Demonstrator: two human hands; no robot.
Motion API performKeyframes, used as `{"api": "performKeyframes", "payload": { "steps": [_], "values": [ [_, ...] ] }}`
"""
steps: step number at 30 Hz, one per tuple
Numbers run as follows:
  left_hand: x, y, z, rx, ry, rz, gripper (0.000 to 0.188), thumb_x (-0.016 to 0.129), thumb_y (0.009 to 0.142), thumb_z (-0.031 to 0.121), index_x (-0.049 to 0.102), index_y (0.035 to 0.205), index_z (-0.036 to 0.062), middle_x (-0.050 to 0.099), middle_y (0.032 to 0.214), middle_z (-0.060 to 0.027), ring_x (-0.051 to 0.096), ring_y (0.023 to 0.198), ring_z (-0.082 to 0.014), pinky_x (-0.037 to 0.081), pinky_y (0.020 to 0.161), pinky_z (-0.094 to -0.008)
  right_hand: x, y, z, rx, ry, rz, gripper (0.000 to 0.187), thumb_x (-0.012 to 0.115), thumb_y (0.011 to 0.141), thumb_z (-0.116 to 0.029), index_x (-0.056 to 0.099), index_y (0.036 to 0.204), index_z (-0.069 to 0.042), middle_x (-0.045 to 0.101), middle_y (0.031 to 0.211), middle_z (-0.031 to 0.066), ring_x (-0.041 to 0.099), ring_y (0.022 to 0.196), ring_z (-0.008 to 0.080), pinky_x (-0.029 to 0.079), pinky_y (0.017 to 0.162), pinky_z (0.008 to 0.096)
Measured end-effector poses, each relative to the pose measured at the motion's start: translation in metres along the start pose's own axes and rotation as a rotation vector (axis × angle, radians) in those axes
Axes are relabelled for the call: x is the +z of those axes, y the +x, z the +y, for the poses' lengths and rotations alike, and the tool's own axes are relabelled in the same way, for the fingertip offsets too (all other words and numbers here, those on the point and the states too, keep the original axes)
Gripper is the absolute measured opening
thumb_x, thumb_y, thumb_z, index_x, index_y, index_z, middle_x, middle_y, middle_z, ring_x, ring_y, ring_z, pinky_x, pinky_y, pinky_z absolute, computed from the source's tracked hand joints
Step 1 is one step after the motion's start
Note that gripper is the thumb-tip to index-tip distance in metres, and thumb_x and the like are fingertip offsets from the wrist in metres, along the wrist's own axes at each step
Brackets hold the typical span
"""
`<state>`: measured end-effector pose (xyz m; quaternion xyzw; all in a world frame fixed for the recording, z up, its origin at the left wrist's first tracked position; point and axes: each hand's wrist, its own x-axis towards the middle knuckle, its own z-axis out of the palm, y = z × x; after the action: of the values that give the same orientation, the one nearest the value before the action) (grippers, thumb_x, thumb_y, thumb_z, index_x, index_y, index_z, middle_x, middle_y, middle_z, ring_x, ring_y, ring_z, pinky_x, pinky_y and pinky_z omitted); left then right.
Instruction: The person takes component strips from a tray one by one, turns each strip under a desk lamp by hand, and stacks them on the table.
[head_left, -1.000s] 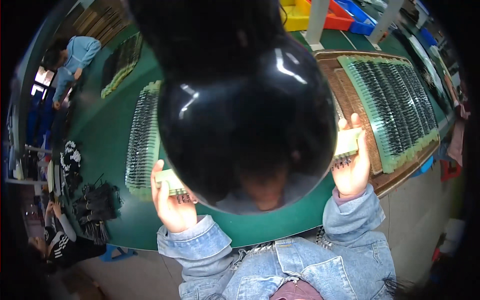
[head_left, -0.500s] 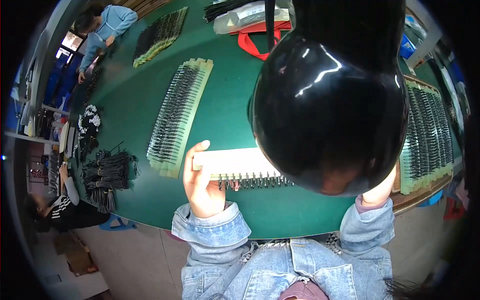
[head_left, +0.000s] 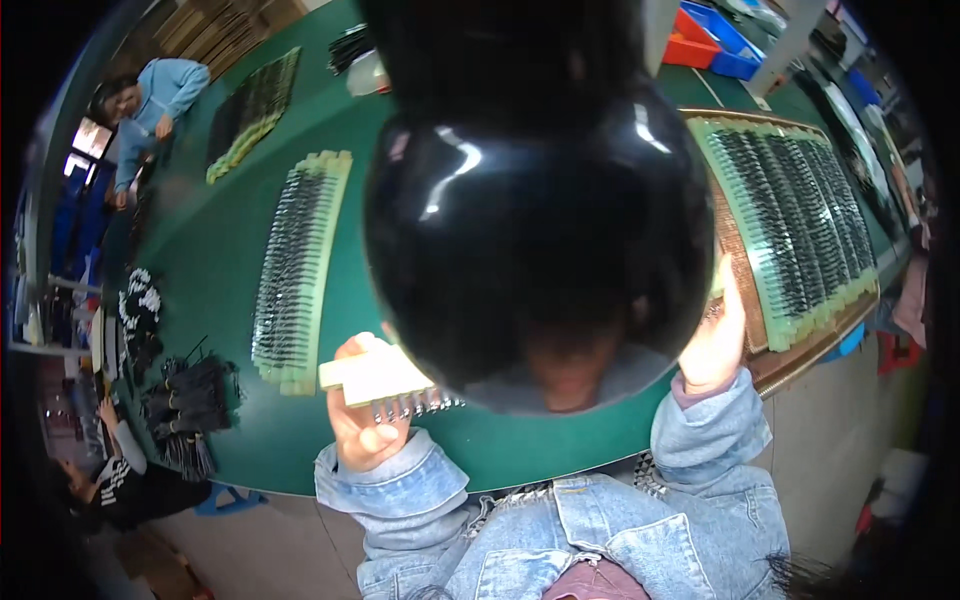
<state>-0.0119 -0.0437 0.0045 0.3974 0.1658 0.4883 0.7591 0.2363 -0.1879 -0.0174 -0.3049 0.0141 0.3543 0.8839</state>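
Observation:
A pale yellow-green strip [head_left: 375,372] with a row of small dark wire-like pieces along its near edge runs across in front of me. My left hand [head_left: 362,430] is closed around its left end, thumb below and fingers behind. The strip's middle is hidden behind a glossy black lamp shade [head_left: 540,260]. My right hand [head_left: 718,340], to the right of the shade, is closed on what looks like the strip's other end, of which only a sliver shows. Bright light falls on the strip and both hands.
Similar strips lie overlapped on the green table [head_left: 300,450]: a stack [head_left: 296,270] at left, another [head_left: 255,115] farther back. More fill a brown tray [head_left: 735,255] at right. Black bundles [head_left: 188,405] lie at the left edge. Two co-workers sit at left. Red [head_left: 690,40] and blue bins [head_left: 733,48] stand behind.
The view has turned, so the lamp shade appears farther left and the tray shows more. My right hand has come into fuller view, and the strip's left end is tilted more.

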Motion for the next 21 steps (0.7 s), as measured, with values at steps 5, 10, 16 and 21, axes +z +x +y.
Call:
{"api": "performKeyframes", "payload": {
  "steps": [5,10,16,21],
  "values": [
    [-0.015,-0.004,-0.005,0.009,0.164,-0.077,0.063,0.064,0.052,0.008,0.035,0.108,-0.0021,0.047,0.092,-0.0114,0.049,0.084,-0.0211,0.043,0.072,-0.0287,0.007,-0.005,-0.001,0.092,0.069,-0.008,0.028,0.041,0.085,-0.025,0.046,0.106,-0.006,0.050,0.106,0.0125,0.048,0.095,0.0200,0.039,0.083,0.0351],
    [-0.032,-0.016,-0.020,0.180,0.800,0.076,0.032,0.059,0.065,0.032,0.049,0.076,0.0041,0.049,0.072,-0.0054,0.047,0.068,-0.0188,0.038,0.058,-0.0289,0.013,-0.008,0.003,0.342,0.101,-0.118,0.022,0.035,0.088,-0.024,0.047,0.085,-0.006,0.050,0.103,0.0189,0.054,0.083,0.0178,0.047,0.070,0.0280],
    [-0.019,-0.007,-0.015,0.061,0.310,0.069,0.024,0.067,0.055,0.002,0.054,0.074,0.0052,0.047,0.065,-0.0021,0.045,0.059,-0.0117,0.035,0.052,-0.0241,0.005,-0.007,0.009,0.340,-0.076,-0.139,0.029,0.034,0.088,-0.027,0.047,0.095,-0.002,0.054,0.090,0.0121,0.052,0.063,0.0136,0.046,0.060,0.0245],
    [-0.025,-0.013,-0.019,0.072,0.268,0.214,0.057,0.061,0.056,-0.002,0.040,0.109,0.0031,0.045,0.093,-0.0044,0.045,0.079,-0.0135,0.041,0.067,-0.0237,0.006,-0.007,0.010,0.328,-0.180,-0.119,0.034,0.033,0.088,-0.028,0.046,0.102,0.000,0.056,0.080,0.0074,0.049,0.056,0.0122,0.041,0.051,0.0232]
  ]
}}
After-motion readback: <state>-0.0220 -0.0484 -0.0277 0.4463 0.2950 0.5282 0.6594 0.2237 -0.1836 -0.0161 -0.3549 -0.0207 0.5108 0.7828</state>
